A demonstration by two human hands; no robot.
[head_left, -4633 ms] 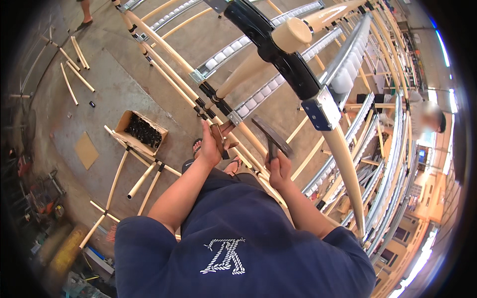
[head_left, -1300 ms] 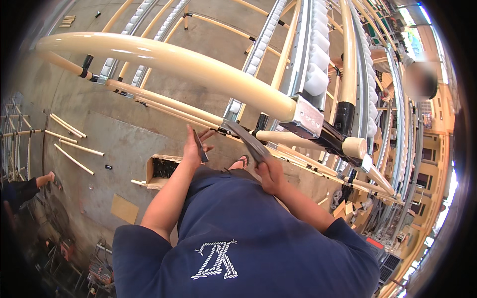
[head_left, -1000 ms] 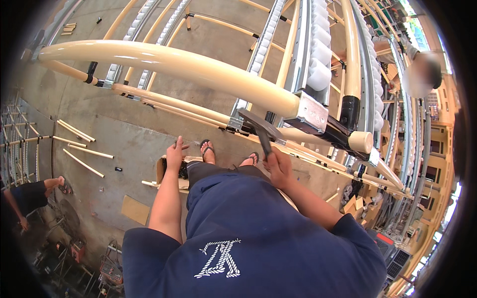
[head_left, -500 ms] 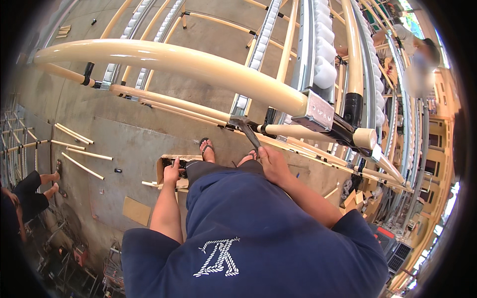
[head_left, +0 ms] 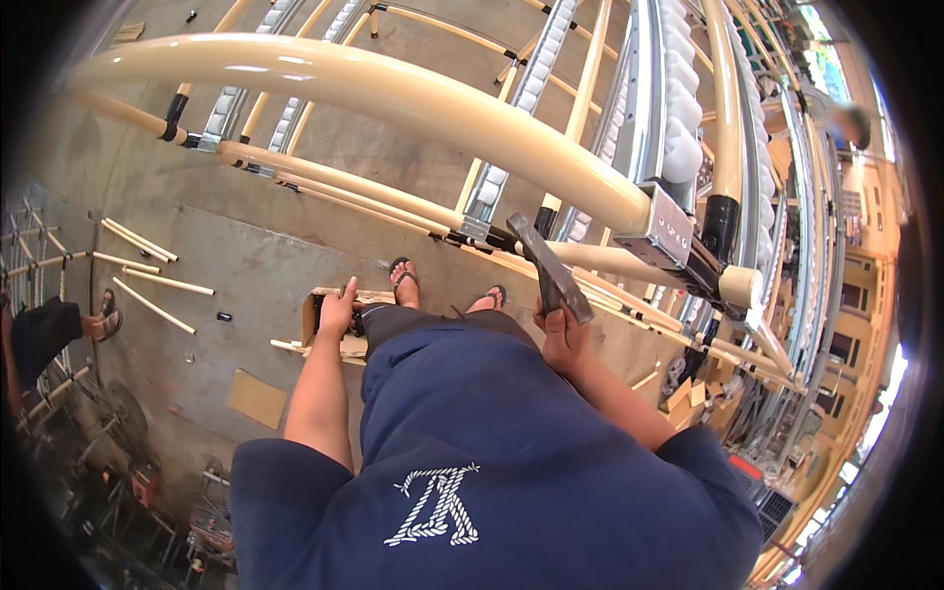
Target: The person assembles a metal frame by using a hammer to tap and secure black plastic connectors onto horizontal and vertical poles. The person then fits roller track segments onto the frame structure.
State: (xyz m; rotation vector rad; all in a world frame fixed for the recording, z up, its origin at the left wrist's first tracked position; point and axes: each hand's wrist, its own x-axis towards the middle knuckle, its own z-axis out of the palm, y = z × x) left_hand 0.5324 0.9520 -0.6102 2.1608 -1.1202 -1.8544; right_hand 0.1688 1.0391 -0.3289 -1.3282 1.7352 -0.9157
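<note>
My right hand (head_left: 565, 339) is closed round the handle of a dark hammer (head_left: 549, 267). Its head is raised toward me, below a thick cream pipe (head_left: 393, 93) of the rack. A silver metal joint (head_left: 661, 228) sits at that pipe's right end. Lower on the left, my left hand (head_left: 337, 311) is curled with one digit pointing up; whatever it may hold is hidden. Behind that hand, an open cardboard box (head_left: 309, 317) with dark pieces inside appears to stand on the floor.
White roller tracks (head_left: 680, 108) run away through the rack frame. Loose cream pipes (head_left: 152, 305) and a cardboard sheet (head_left: 258, 397) lie on the floor at left. Another person's leg (head_left: 93, 325) shows at far left, and a second person (head_left: 848, 126) is at far right.
The hammer has come up and back from the lower rail beside a track joint, its head now nearer me. My left hand stays by the box, and the view has shifted slightly.
</note>
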